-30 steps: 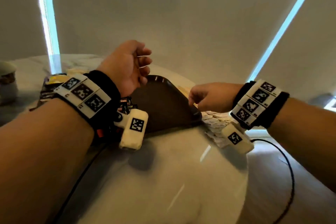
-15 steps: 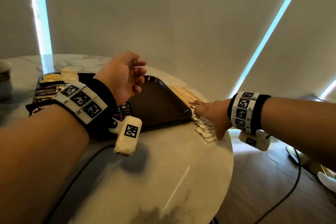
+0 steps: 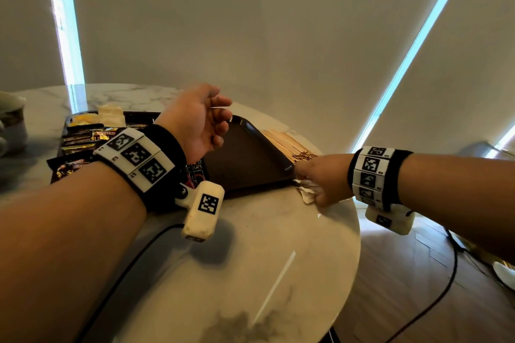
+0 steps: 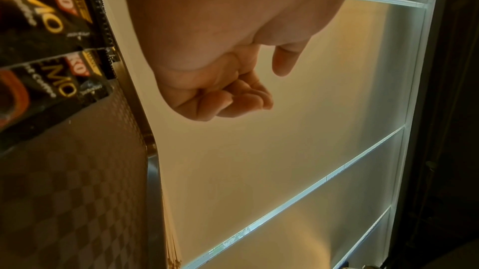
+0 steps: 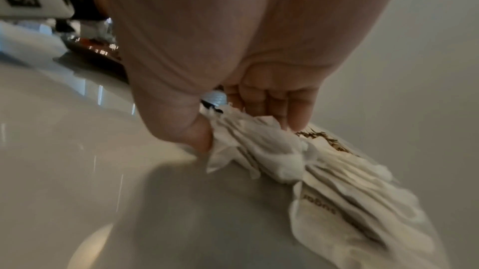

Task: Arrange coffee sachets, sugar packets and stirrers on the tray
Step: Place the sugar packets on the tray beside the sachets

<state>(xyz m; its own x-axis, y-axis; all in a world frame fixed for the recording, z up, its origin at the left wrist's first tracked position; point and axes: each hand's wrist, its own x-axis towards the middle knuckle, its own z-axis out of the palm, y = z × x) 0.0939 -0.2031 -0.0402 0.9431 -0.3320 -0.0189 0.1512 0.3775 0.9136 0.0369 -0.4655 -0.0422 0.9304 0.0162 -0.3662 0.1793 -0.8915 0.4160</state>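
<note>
Our right hand has swung off the tray onto the sugar packets beside it and now pinches several, so sugar goes next. Our left hand hovers, loosely curled and empty, above the coffee sachets.

Home-like room: round marble table, window blinds.

My left hand hangs raised over the surface, fingers loosely curled, gripping nothing. My right hand sits low at the surface's right edge, thumb and fingers pinching sugar packets.
</note>
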